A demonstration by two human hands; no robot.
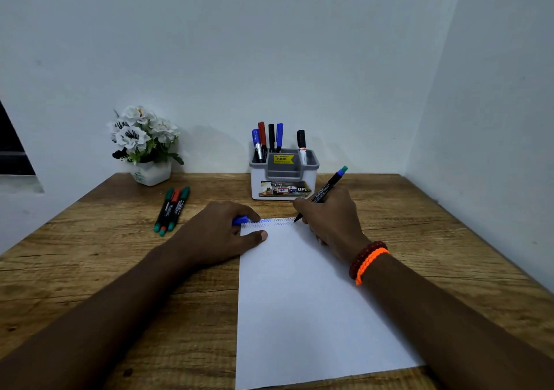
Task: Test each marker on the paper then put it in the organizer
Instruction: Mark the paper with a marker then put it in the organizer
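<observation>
The black-barrelled marker with a green end is gripped in the right hand, its tip touching the top edge of the white paper sheet beside zigzag test lines. The left hand presses the sheet's corner, fingers closed on a blue cap. Just behind stands the grey-and-white plastic organizer holding five markers, its yellow sticker reading "49.00". Three markers lie left on the wooden table.

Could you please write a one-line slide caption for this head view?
Right hand tests a marker on the paper; left hand holds a blue cap, organizer behind.
</observation>
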